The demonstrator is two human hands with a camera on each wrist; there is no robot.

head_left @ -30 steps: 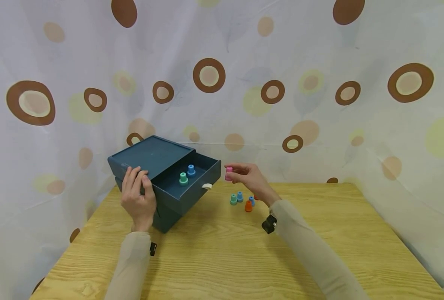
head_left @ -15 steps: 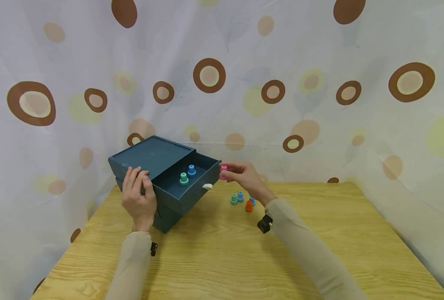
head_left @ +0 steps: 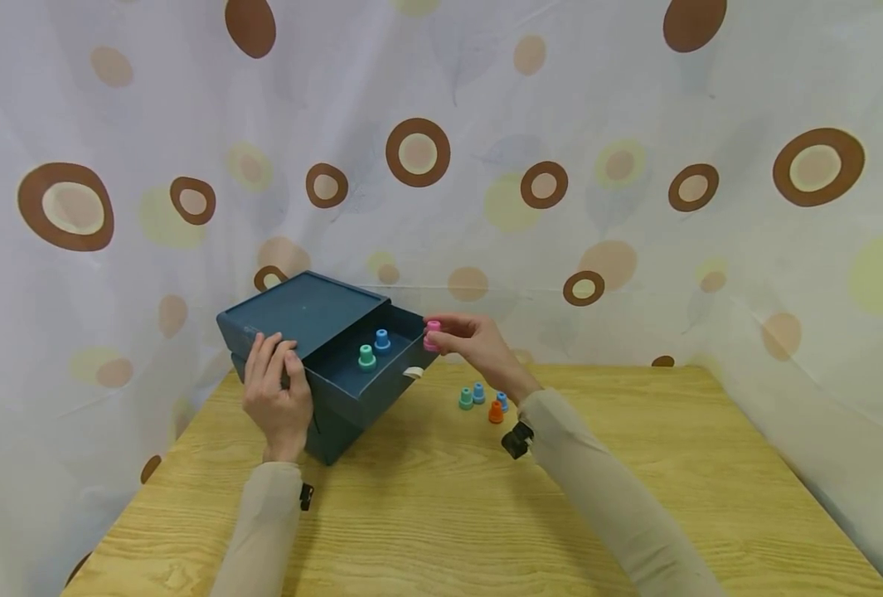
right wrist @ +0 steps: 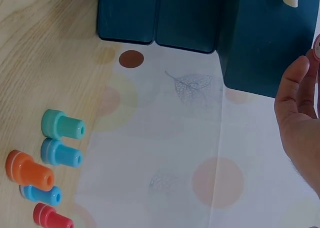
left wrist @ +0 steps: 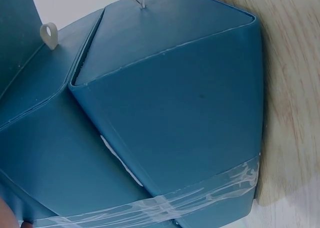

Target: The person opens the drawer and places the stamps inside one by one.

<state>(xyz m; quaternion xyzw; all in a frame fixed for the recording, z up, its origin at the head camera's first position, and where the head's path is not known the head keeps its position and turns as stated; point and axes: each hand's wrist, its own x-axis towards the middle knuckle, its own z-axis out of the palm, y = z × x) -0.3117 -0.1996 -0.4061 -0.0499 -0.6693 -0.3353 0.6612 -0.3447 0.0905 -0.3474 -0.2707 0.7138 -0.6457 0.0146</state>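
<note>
I see my right hand (head_left: 478, 344) pinching a pink stamp (head_left: 432, 335) between thumb and fingertips, its grip narrow around the piece, holding it at the far right corner of the open upper drawer (head_left: 370, 369) of the dark blue drawer box (head_left: 303, 311). Inside that drawer stand a green stamp (head_left: 366, 357) and a blue stamp (head_left: 382, 341), close together. My left hand (head_left: 277, 398) rests on the near left corner of the box, fingers laid over its top edge and side. From the left wrist view clear tape (left wrist: 200, 198) runs across the box wall. On the wooden counter (head_left: 441, 514), right of the box, sits a small cluster: a teal stamp (head_left: 466, 399), two light blue ones, an orange stamp (head_left: 496, 412) and, in the right wrist view, a red stamp (right wrist: 50, 218).
</note>
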